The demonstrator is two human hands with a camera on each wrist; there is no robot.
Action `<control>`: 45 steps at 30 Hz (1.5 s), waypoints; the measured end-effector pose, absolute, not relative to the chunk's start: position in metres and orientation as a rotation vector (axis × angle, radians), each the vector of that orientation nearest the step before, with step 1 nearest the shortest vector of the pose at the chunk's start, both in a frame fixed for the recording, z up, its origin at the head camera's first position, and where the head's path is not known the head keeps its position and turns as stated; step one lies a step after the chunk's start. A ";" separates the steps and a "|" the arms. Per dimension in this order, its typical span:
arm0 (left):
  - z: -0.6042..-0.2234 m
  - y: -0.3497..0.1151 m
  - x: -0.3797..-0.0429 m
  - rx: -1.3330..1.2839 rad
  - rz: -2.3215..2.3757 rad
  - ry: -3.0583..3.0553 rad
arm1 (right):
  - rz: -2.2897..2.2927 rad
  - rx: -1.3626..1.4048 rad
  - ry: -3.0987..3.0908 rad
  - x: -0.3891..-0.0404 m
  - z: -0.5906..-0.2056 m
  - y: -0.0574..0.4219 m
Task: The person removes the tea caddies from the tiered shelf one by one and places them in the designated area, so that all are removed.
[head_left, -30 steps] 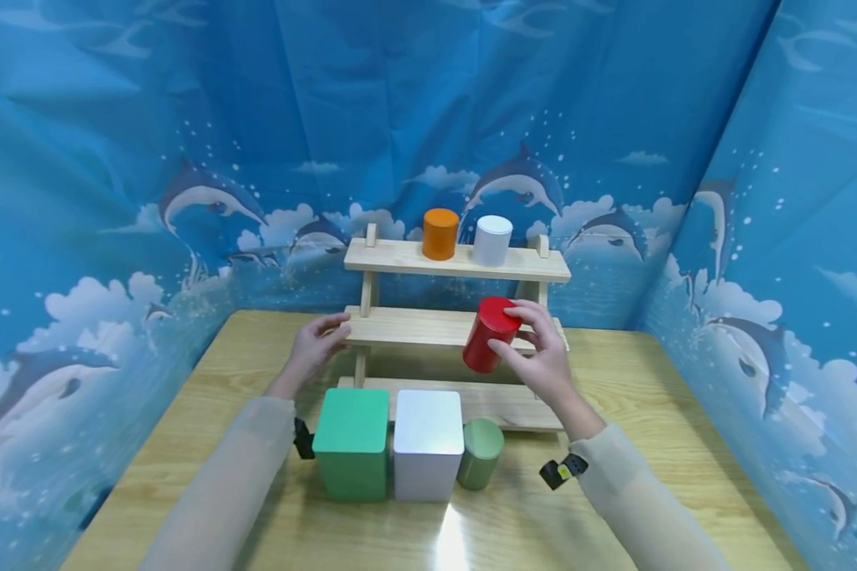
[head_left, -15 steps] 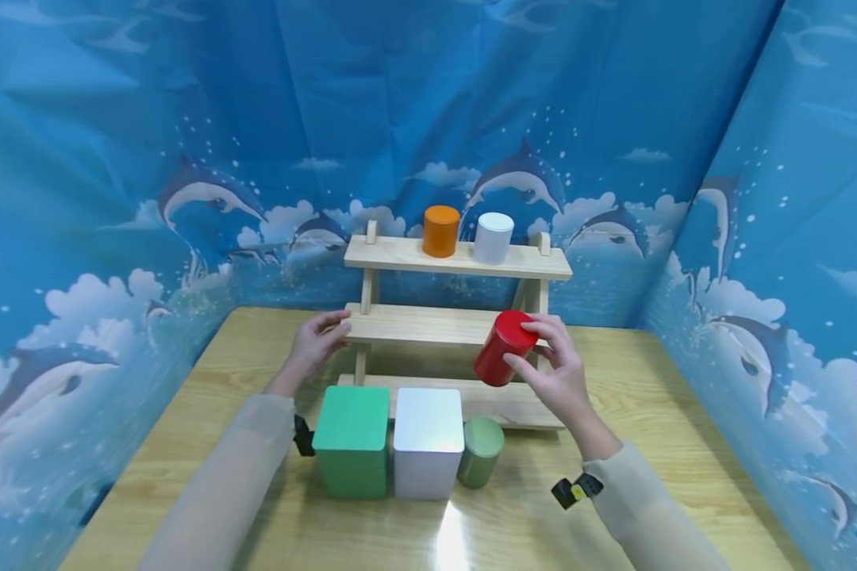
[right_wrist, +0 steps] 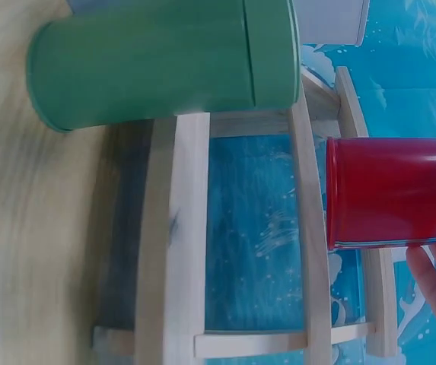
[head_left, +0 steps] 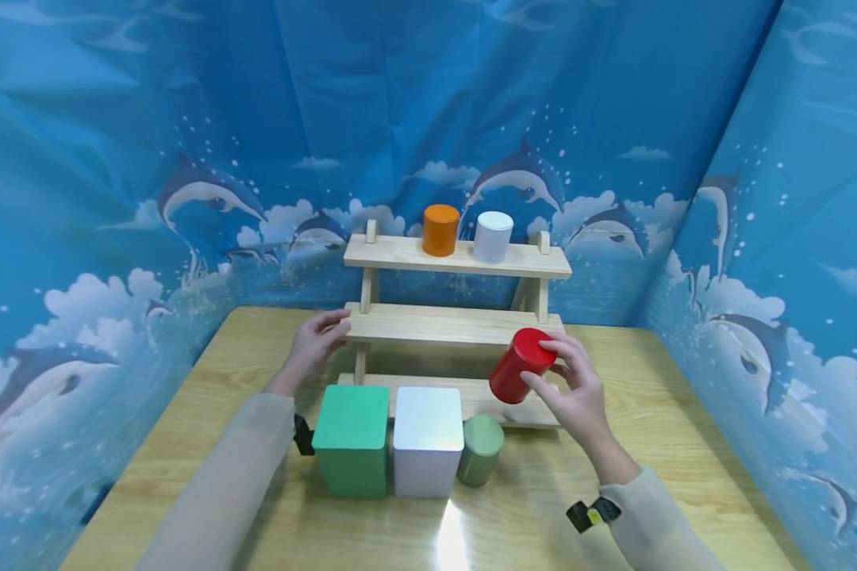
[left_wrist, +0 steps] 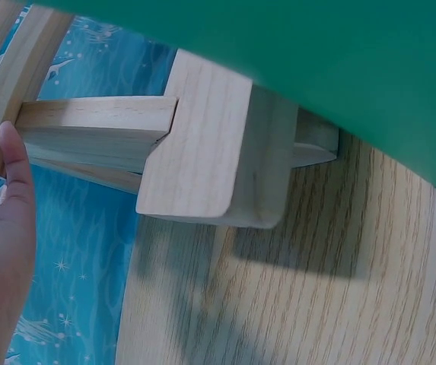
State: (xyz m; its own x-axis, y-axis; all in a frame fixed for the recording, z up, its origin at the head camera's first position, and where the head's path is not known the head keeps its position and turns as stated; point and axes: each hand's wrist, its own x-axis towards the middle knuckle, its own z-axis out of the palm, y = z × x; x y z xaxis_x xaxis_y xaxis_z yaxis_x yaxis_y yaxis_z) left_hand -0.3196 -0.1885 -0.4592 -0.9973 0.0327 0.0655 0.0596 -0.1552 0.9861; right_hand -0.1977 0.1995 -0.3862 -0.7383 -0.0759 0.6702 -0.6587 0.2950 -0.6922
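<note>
A red cylindrical tin [head_left: 520, 367] is held by my right hand [head_left: 578, 394], tilted and in the air before the right part of the three-tier wooden shelf rack [head_left: 428, 325]. The thumb and fingers pinch it near its lid end. My left hand [head_left: 316, 349] holds the left end of the middle shelf; in the left wrist view its thumb [left_wrist: 14, 163] presses against the board's edge. On the top shelf stand an orange tin [head_left: 440, 231] and a white tin [head_left: 493, 237]. In the right wrist view, the red tin hides part of the rack.
A green box [head_left: 351, 442], a white box [head_left: 428, 442] and a green tin [head_left: 481, 450] stand in a row on the wooden table [head_left: 514, 527] before the rack. Blue dolphin-print curtains [head_left: 428, 103] enclose the back and sides.
My right hand has moved the red tin right and toward me, down from the middle shelf's height, tilting it more. The left hand has stayed at the shelf's end.
</note>
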 end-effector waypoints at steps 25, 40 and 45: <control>-0.443 -0.186 -0.311 -0.106 -2.447 -2.002 | 1.393 0.575 -2.161 -0.165 -0.419 0.219; -0.442 -0.186 -0.309 -0.139 -2.437 -2.023 | 1.450 0.587 -2.246 -0.155 -0.441 0.224; -0.442 -0.186 -0.308 -0.122 -2.441 -2.025 | 1.460 0.594 -2.269 -0.155 -0.447 0.224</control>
State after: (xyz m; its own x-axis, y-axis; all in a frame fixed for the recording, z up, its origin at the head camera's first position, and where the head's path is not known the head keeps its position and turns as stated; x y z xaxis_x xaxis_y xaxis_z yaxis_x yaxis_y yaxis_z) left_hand -0.3084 -0.1861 -0.4420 -0.9965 0.0736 0.0389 0.0246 -0.1856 0.9823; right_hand -0.1552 0.2241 -0.4472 -0.8398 -0.1447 0.5232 -0.5362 0.3721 -0.7577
